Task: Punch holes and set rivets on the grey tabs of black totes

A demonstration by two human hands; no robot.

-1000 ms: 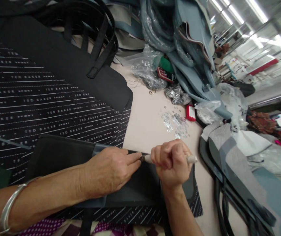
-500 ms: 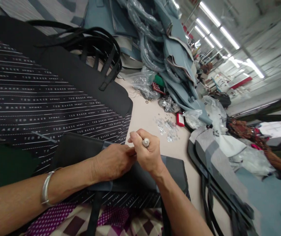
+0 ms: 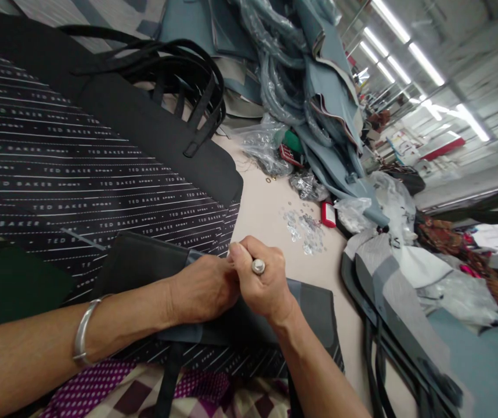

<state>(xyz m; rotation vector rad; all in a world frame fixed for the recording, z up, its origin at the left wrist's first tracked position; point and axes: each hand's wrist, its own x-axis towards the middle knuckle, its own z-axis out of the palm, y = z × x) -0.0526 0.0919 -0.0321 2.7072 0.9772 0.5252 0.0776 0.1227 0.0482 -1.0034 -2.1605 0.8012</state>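
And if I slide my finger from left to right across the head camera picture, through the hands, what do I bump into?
Dark green piece → silver bracelet → left hand → right hand, gripping a round-ended tool → scattered shiny bits → red item → blue-grey sheet.

- Left hand (image 3: pixel 205 288) and right hand (image 3: pixel 263 292) are viewed closely from the head, forward and down.
- Fluorescent tubes (image 3: pixel 426 64) are caught aslant, farther off, upper right.
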